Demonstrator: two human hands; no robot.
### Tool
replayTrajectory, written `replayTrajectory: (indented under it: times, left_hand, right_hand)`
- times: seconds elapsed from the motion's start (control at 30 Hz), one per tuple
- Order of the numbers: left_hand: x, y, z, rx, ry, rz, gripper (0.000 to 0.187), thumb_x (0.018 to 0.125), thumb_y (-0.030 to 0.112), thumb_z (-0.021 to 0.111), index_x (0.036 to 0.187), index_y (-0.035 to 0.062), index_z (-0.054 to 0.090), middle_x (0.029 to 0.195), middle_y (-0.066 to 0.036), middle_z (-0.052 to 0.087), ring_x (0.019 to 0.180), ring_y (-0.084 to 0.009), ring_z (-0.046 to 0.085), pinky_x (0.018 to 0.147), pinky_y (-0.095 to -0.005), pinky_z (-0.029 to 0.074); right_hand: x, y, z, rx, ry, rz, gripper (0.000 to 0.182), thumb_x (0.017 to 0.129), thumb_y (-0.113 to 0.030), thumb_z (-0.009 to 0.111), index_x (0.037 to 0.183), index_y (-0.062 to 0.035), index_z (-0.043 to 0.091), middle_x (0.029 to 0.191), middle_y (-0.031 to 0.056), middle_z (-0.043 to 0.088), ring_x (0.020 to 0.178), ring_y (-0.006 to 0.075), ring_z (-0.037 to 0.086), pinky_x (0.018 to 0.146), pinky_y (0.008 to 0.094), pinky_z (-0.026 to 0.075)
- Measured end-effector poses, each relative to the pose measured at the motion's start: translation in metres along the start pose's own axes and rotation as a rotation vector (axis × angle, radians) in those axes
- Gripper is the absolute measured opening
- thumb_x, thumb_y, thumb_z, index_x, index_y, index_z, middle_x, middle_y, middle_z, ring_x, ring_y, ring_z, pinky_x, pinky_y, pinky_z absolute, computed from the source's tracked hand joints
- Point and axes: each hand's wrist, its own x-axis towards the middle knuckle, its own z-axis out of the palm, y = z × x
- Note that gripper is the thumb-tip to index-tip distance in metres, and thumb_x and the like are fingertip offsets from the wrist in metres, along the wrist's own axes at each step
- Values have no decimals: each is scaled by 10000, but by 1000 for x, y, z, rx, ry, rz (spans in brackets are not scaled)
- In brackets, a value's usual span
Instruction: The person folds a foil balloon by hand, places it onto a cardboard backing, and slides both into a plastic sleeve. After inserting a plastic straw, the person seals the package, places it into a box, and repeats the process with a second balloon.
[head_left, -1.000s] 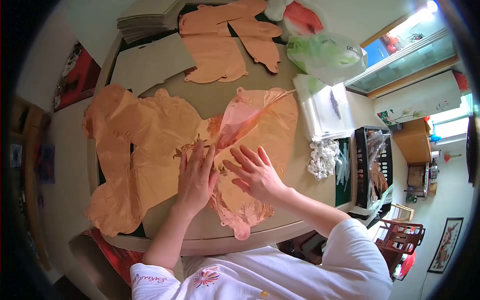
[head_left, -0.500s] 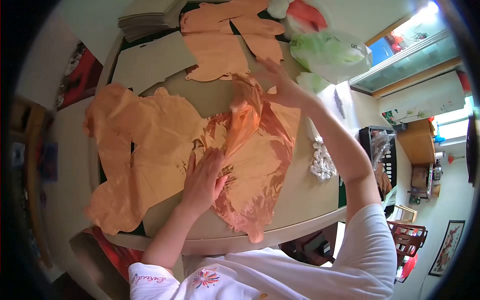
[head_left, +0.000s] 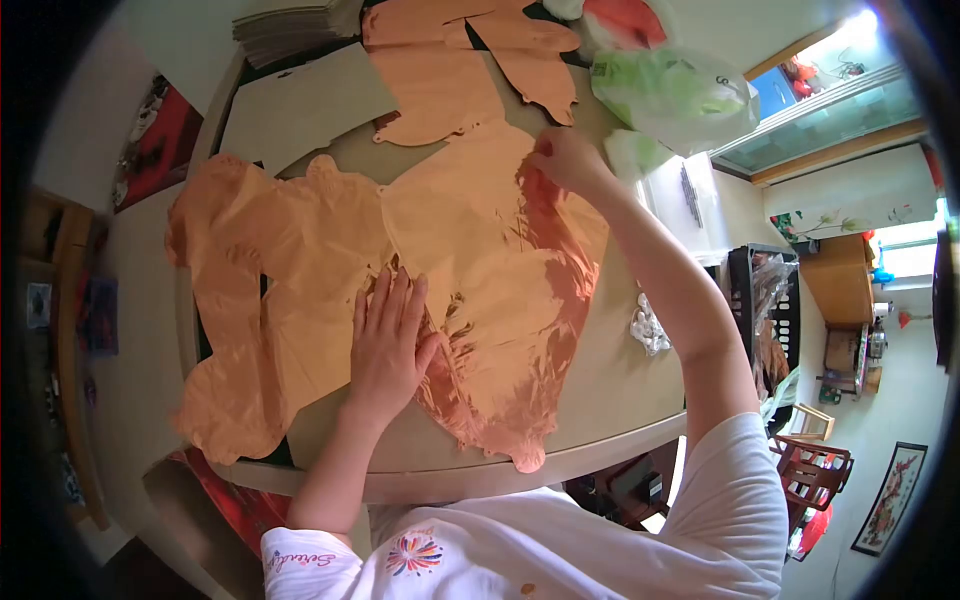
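Observation:
A flat, copper-coloured foil balloon lies spread in front of me, wrinkled and shiny along its right side and bottom. My left hand rests on its left edge, palm down with fingers stretched out. At the balloon's upper right edge, my right hand has its fingers pinched together on the foil. To the left, a second flat foil balloon meets the first one along a wrinkled seam. More flat copper foil pieces lie at the far side of the table.
Grey cardboard sheets and a stack of card sit at the far left. A green-and-white plastic bag stands far right. White ribbon-like coils lie near my right forearm. Beyond the table is a black crate.
The upper part of the foil balloon, bunched up before, now lies unfolded and flatter. My right hand has moved slightly down and right, its fingers closed on the edge. My left hand shifted slightly left.

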Motion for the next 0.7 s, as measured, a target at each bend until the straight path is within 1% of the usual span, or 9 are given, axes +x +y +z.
replayTrajectory:
  times: [0.1,0.2,0.3,0.4,0.5,0.53,0.6,0.7]
  left_hand:
    - [4,-5,-4,-28,-29,9,690,879,252,625,1450,50,292,1471,-182,335,1384,-376,278,1123,-541,211]
    - [3,-6,-5,-18,-45,11,696,875,248,632,1450,52,293,1471,-189,334,1383,-370,284,1124,-531,217]
    - [2,-6,-3,-4,-26,20,686,872,274,636,1446,76,316,1453,-198,355,1362,-380,315,1104,-539,248]
    - [4,-1,-3,-13,27,11,661,869,290,640,1436,108,354,1454,-198,356,1353,-389,328,1090,-554,260]
    - [2,-1,-4,5,-2,38,654,868,264,641,1447,149,358,1488,-183,311,1379,-375,287,1100,-564,226]
    - [2,-1,-3,10,-19,47,657,869,250,640,1454,165,353,1503,-177,291,1393,-367,267,1107,-566,209]
    - [2,1,-2,22,-46,57,650,870,261,636,1451,172,359,1508,-157,294,1398,-366,256,1107,-568,206]
    - [4,0,-1,42,-63,74,647,871,278,631,1449,169,361,1512,-134,299,1406,-363,241,1110,-569,198]
  right_hand:
    - [-10,23,21,-196,489,-476,418,801,-318,689,1138,-81,620,1166,167,606,1032,326,607,888,461,479]
    - [-13,28,50,-398,902,-692,456,783,-219,705,1197,-89,564,1152,157,587,969,313,596,833,436,480]
    - [-7,26,60,-222,859,-435,541,802,-271,675,1282,-120,476,1079,120,613,971,327,593,866,512,430]
    - [3,24,64,21,749,-276,483,795,-210,659,1238,-123,486,957,94,643,916,331,589,795,484,428]
    - [3,19,66,121,959,-350,367,782,-110,658,1134,-101,552,715,77,627,707,295,610,686,442,484]
    - [1,20,61,138,941,-304,376,779,-110,660,1138,-98,551,762,88,631,743,299,607,702,442,481]
    - [-7,26,48,170,897,-207,392,771,-111,663,1146,-93,549,856,111,638,813,307,601,735,442,476]
    - [-20,34,50,-98,1091,-324,409,786,-106,652,1181,-85,548,1048,133,613,981,339,562,842,429,457]
